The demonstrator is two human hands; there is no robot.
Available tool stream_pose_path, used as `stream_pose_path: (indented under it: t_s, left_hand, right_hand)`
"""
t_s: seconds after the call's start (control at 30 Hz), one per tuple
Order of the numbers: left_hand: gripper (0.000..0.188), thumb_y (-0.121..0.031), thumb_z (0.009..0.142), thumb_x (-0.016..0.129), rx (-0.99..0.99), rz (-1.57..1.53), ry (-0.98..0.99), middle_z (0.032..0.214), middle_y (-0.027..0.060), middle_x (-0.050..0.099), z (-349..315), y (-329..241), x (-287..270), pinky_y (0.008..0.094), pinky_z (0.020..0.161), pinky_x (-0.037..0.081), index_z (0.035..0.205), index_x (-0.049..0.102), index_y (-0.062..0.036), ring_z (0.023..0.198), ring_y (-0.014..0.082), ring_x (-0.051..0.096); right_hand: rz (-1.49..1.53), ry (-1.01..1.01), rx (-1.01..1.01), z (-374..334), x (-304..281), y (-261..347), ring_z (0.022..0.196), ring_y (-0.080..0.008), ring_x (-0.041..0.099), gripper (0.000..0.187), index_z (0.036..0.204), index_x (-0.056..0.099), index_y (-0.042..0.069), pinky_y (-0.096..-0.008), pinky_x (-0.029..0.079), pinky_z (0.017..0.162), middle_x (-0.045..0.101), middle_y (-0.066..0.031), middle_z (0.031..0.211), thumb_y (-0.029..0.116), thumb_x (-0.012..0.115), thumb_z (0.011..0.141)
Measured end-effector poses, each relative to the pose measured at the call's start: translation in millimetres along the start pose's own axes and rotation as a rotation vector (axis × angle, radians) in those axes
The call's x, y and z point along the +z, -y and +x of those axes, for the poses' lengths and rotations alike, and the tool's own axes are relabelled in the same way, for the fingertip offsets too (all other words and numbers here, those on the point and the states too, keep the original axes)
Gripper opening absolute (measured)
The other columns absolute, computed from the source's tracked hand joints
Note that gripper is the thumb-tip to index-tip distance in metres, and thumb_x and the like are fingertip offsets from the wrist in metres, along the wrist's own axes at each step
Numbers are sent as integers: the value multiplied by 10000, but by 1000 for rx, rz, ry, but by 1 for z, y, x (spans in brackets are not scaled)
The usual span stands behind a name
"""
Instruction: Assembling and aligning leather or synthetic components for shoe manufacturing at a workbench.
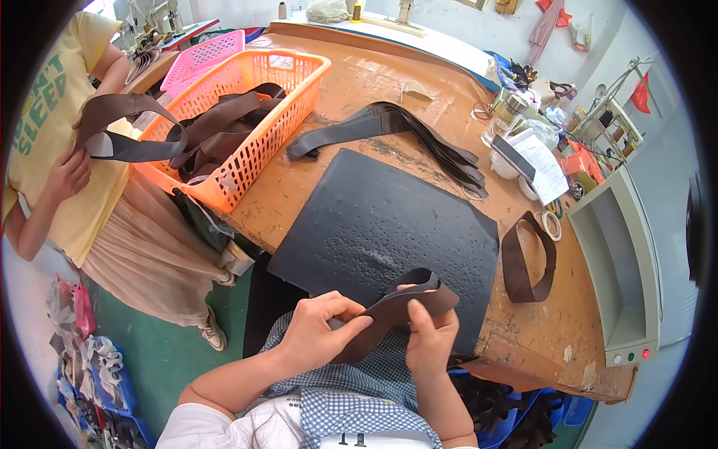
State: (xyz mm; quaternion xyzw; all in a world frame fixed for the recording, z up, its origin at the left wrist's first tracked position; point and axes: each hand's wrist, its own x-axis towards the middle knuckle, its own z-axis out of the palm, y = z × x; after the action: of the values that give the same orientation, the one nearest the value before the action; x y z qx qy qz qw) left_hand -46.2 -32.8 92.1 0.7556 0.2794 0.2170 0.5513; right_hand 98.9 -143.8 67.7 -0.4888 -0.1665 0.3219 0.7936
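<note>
- Currently, the left hand (321,328) and right hand (432,340) each pinch the brown band (385,322), just apart, above the mat's near edge.
- If either pinch loosened, the band could probably twist or slip toward the lap.
- Its curled end could crease if thumb pressure were uneven.
- A careless right elbow might nudge the loop (513,269) off the table (359,67).
- The black mat (389,224) is pitted and worn; the brown tabletop is scuffed.
- Strips (441,146) lie beyond it; an orange basket (243,172) stands left, beside a co-worker (60,165) holding another loop.
- Below, the floor (164,314) is green.
</note>
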Motion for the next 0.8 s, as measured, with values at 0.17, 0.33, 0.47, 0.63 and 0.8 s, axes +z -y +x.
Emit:
stream_pose_path:
  t_s: [0.17, 0.33, 0.47, 0.63, 0.8]
  left_hand:
    - [159, -133, 842, 743, 22, 7, 10, 800, 90, 674, -1, 0, 0, 267, 609, 514, 924, 731, 3, 676, 148, 658]
    - [160, -136, 836, 750, 56, 12, 15, 799, 87, 679, -2, 2, 2, 269, 609, 512, 916, 732, 2, 675, 150, 657]
    - [134, -74, 811, 764, 105, 24, -21, 744, 69, 661, -5, 5, 4, 247, 591, 480, 901, 729, 19, 638, 108, 609]
    - [187, -79, 828, 754, 92, -29, -40, 778, 70, 684, -4, -2, 7, 246, 629, 509, 984, 722, 19, 687, 116, 638]
    - [165, -78, 872, 714, -79, -140, 30, 841, 86, 721, 1, -3, 6, 247, 683, 539, 984, 715, 43, 772, 112, 678]
  right_hand:
    - [-12, 1, -11, 7, -9, 4, 871, -177, 669, 142, 1007, 644, 20, -295, 551, 757, 690, -156, 1041, 27, 681, 870]
    - [-33, 5, -33, 7, -11, 5, 882, -167, 659, 140, 1017, 668, -11, -307, 526, 822, 708, -117, 997, -13, 679, 878]
    - [-57, 35, -68, 8, -10, 3, 879, -156, 661, 149, 1028, 672, -15, -294, 529, 818, 711, -104, 989, -20, 678, 879]
    - [-126, 71, -40, 3, -2, 2, 869, -174, 663, 136, 990, 678, -4, -313, 521, 837, 709, -117, 981, -31, 685, 857]
    - [-85, 106, -62, 1, 1, 6, 904, -215, 690, 142, 1031, 655, -17, -327, 562, 805, 699, -130, 1008, -4, 658, 890]
